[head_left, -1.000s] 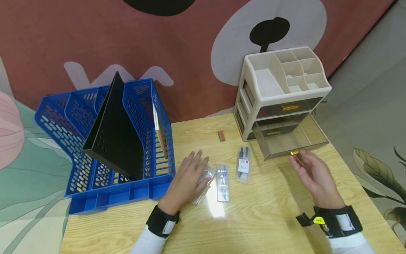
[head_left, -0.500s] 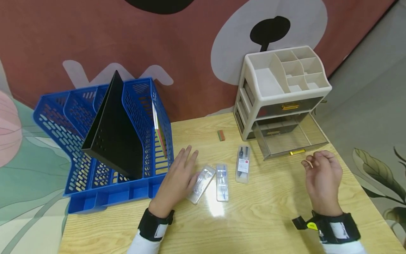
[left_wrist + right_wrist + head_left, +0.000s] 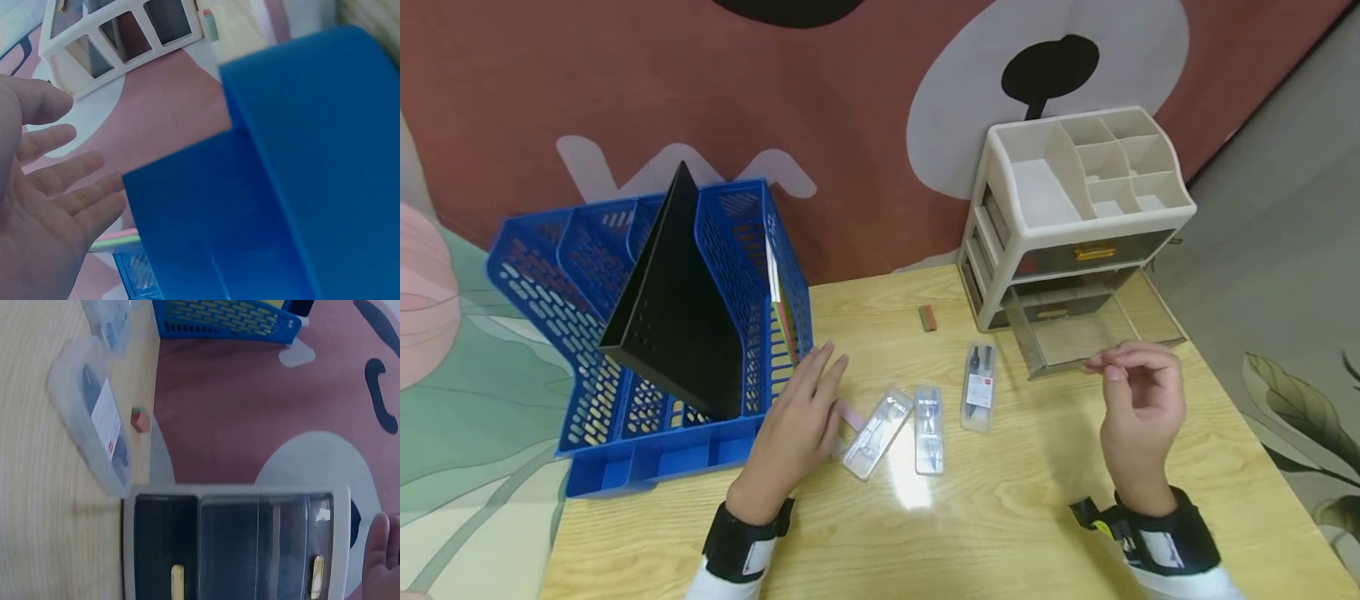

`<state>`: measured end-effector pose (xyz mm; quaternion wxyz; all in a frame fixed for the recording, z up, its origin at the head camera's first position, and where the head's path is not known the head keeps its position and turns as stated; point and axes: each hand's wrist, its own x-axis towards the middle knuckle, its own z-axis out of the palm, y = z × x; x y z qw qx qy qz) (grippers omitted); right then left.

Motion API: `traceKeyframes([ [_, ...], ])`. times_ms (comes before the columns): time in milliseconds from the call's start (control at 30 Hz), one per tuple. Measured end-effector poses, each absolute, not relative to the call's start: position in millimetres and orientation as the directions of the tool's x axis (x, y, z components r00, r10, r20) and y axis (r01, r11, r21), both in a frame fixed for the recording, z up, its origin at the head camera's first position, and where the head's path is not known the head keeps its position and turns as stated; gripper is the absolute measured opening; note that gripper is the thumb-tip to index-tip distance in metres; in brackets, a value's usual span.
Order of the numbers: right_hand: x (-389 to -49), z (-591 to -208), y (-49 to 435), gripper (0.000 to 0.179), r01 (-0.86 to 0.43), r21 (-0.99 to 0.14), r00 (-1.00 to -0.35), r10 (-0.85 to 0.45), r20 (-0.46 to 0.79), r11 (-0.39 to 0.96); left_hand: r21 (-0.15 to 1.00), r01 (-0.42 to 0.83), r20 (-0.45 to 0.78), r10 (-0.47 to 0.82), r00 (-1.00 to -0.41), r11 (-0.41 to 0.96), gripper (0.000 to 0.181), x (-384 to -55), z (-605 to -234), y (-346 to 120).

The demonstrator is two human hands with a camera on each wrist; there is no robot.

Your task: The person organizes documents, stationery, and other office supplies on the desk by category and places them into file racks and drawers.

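Note:
My left hand (image 3: 793,433), its fingers extended, hovers by the front right corner of the blue file organizer (image 3: 722,448). Just right of its fingertips lie a pale purple flat piece (image 3: 850,415) and a clear plastic case (image 3: 878,433). Two more clear cases follow to the right: one with slim tools inside (image 3: 928,429), one with a white label (image 3: 978,390). My right hand (image 3: 1142,408), fingers loosely bent, is in front of the pulled-out clear drawer (image 3: 1037,362) of the white desk organizer (image 3: 1011,208). Nothing shows between its thumb and fingers.
A black folder (image 3: 685,325) leans in the blue organizer, with thin colored booklets (image 3: 782,321) in the right slot. A small red-green eraser (image 3: 927,317) lies near the table's back edge. A printed curtain (image 3: 865,125) hangs behind the wooden table (image 3: 1000,517).
My right hand has let go of the drawer's gold handle and drawn back; the drawer stays out. My left hand has moved left off the clear case, uncovering the purple piece.

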<state>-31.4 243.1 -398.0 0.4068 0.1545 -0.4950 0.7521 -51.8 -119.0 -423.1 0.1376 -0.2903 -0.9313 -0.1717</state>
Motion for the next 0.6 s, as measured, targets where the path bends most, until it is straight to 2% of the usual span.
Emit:
traceKeyframes([
  [167, -38, -405, 225, 0.014, -0.778, -0.614, -0.622, 0.297, 0.724, -0.133, 0.228, 0.583, 0.347, 0.495, -0.797, 0.780, 0.050, -46, -426, -124],
  [300, -42, -409, 210, 0.015, -0.760, -0.647, -0.648, 0.149, 0.747, -0.064, 0.208, 0.597, 0.342, 0.514, -0.786, 0.775, 0.047, -38, -427, -126],
  [467, -43, -403, 195, 0.021, -0.683, -0.723, -0.727, -0.006, 0.686, 0.107, 0.168, 0.641, 0.322, 0.573, -0.753, 0.749, 0.044, -28, -432, -123],
  [600, -48, -411, 191, 0.027, -0.587, -0.753, -0.803, -0.096, 0.588, 0.299, 0.117, 0.670, 0.292, 0.619, -0.729, 0.733, 0.039, -18, -436, -120],
])
